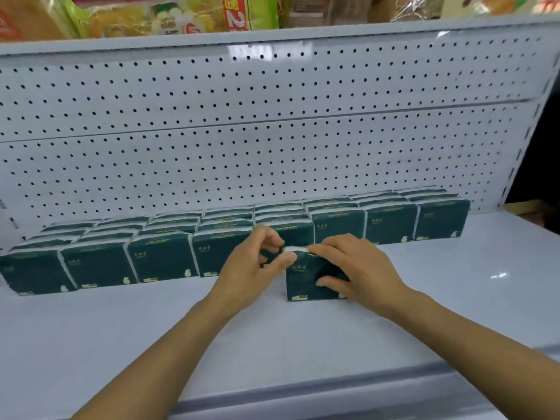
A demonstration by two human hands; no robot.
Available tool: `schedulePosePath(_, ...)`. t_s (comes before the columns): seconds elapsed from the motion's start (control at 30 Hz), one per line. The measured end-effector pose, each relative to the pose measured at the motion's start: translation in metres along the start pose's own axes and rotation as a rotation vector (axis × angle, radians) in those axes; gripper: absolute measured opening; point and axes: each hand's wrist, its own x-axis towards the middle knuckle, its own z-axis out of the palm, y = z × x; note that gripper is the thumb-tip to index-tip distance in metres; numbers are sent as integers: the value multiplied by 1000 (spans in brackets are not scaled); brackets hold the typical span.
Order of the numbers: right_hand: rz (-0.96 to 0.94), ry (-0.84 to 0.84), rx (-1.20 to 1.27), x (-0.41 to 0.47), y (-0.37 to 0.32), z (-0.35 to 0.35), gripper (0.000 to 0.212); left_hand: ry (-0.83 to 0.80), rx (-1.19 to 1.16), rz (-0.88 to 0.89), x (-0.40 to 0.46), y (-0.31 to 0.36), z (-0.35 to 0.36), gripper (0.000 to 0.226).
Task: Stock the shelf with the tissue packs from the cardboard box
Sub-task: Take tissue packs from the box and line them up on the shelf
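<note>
One dark green pack stands upright on the white shelf, just in front of the stocked rows. My right hand grips its right side; my left hand pinches its top left corner.

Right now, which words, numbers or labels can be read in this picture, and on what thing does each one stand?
"COMFORTABLE": upside down along the top edge of the front-row tissue packs.
"2": large white digit on a red banner among the goods on the upper shelf.
Small gold characters on each pack front: too small to read.
Print on the yellow package above: blurred.
</note>
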Motion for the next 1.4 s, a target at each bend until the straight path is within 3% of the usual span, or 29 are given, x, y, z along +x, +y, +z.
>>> schedulePosePath(0.13,90,74,-128,-16,39,-7,55,182,456,227,24,-5,8,34)
schedulePosePath(0.27,147,90,-244,-9,68,-1,51,58,767,252,46,-11,20,62)
schedulePosePath(0.37,137,105,-250,4,75,8,49,40,868,275,56,-17,28,67)
schedulePosePath(0.73,161,123,-298,25,77,25,45,136,928,318,68,-29,35,72)
schedulePosePath(0.97,249,9,-287,27,66,15,52,23,953,222,64,-13,33,68)
schedulePosePath(1.13,317,79,-236,20,34,-12,62,133,979,194,33,15,25,78)
schedulePosePath(1.27,267,224,-121,5,-5,-36,60,298,882,233,-13,25,19,75)
schedulePosePath(1.4,174,218,-51,-13,-42,-42,57,384,879,221,-68,30,12,71)
